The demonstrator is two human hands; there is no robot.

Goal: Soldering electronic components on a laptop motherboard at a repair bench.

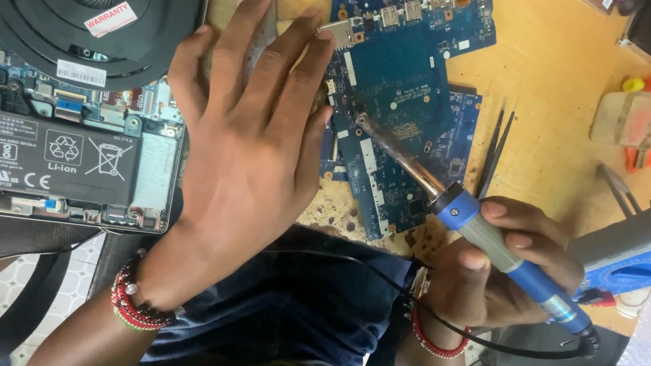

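**One head-worn view, straight down over the bench**

A single camera, worn on the person's head, looks steeply down from close range. The left hand [242, 131] fills the middle of the frame, fingers pointing away from the wearer; the right hand [503, 268] sits lower right of it. The wooden workbench [551, 79] runs beyond both hands to the top edge, while the person's own lap shows beneath the wrists at the bottom. No second view overlaps it.

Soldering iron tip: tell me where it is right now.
In the head view, the soldering iron is gripped in the right hand; its tip rests on the blue circuit board, just right of the left hand.
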